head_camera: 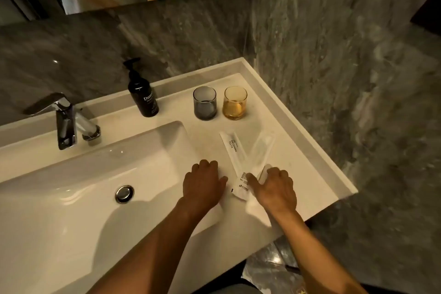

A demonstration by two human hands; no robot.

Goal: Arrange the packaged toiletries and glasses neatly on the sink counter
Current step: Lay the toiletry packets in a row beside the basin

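A grey glass (205, 102) and an amber glass (235, 102) stand side by side at the back of the white sink counter (298, 150). Two white toothbrush packets lie crossed in front of them: one printed "BRUSHING TEETH" (231, 148) and a plainer one (261, 148). My right hand (274, 188) rests on the near ends of the packets, fingers curled over them. My left hand (202, 184) lies knuckles-up on the counter just left of the packets, beside the basin edge, holding nothing.
A black pump bottle (142, 95) stands at the back ledge, left of the glasses. A chrome tap (64, 119) overhangs the basin (83, 186) with its drain (124, 193). Grey marble walls close the back and right side. A mirror hangs above.
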